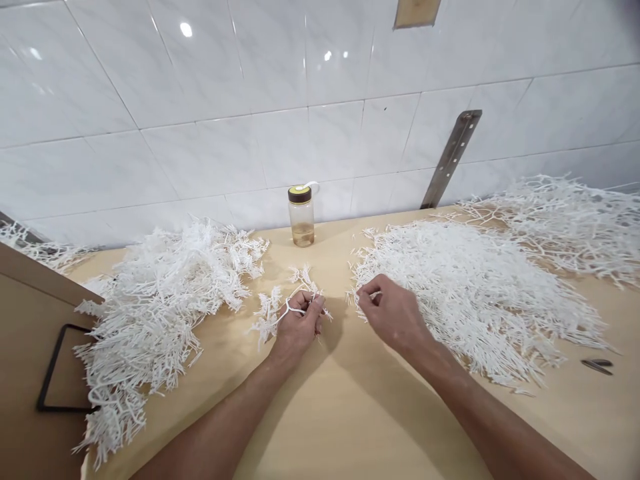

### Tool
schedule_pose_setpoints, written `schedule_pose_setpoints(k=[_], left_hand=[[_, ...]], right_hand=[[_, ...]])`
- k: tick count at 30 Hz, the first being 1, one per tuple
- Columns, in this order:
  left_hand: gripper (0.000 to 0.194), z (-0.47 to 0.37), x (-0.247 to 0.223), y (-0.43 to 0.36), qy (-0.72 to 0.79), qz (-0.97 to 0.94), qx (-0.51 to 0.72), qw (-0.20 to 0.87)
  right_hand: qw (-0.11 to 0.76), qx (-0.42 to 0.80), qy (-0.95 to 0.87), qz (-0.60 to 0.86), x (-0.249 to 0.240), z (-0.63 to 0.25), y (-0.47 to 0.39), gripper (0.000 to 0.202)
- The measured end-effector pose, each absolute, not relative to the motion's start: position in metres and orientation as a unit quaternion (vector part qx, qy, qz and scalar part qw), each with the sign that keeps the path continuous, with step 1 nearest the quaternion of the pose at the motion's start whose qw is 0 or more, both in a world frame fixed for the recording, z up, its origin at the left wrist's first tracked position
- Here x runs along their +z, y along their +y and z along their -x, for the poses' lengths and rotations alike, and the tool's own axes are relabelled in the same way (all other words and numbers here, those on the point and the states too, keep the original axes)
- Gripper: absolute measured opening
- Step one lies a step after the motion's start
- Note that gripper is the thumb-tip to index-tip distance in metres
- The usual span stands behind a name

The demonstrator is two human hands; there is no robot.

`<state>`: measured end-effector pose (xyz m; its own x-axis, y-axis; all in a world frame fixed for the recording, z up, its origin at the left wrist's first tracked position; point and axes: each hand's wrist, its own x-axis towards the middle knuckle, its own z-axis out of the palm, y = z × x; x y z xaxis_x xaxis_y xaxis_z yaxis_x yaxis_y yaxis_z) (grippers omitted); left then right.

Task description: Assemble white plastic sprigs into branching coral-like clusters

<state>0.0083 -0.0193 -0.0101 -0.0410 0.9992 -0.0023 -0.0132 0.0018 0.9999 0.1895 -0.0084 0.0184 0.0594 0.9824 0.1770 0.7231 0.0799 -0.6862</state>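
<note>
Pinched in my left hand [300, 319] is a white branched piece [270, 312] with feathery tufts, which spread to the left of and above the fingers. My right hand [387, 308] has its fingertips pressed together at the left edge of a wide heap of small white sprigs [465, 287]; whatever lies between them is too small to make out. A second heap, of tufted white branches [165, 300], lies to the left of my left hand.
A clear bottle with a dark lid [302, 217] stands near the tiled wall. Bare white branches [590, 223] lie at the back right. Small dark snips [597, 365] rest at the right. A brown box with a black handle [40, 360] is at the left edge of the table [320, 427].
</note>
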Motion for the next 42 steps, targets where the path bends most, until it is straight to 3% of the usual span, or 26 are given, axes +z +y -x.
schedule_pose_setpoints(k=[6,8,15,28,36,42], left_hand=[[0.036,-0.009,-0.007,-0.020,0.495,-0.483,0.520,0.501],[0.035,-0.009,-0.007,-0.020,0.503,-0.479,0.516,0.500],[0.035,-0.009,-0.006,-0.021,0.511,-0.479,0.510,0.499],[0.033,-0.009,-0.008,-0.020,0.516,-0.495,0.511,0.478],[0.036,-0.008,-0.013,-0.017,0.516,-0.496,0.514,0.473],[0.027,-0.007,-0.008,-0.021,0.522,-0.537,0.485,0.451]], right_hand=[[0.348,0.012,-0.670,0.656,0.027,-0.220,0.001,0.009],[0.357,0.046,-0.686,0.633,0.026,-0.212,-0.004,0.014],[0.296,0.341,-0.706,0.545,0.014,-0.162,-0.029,0.022],[0.311,0.319,-0.715,0.540,0.008,-0.159,-0.027,0.016],[0.321,0.254,-0.792,0.454,0.012,-0.154,-0.037,0.019],[0.194,0.373,-0.842,0.337,0.030,-0.153,-0.056,0.016]])
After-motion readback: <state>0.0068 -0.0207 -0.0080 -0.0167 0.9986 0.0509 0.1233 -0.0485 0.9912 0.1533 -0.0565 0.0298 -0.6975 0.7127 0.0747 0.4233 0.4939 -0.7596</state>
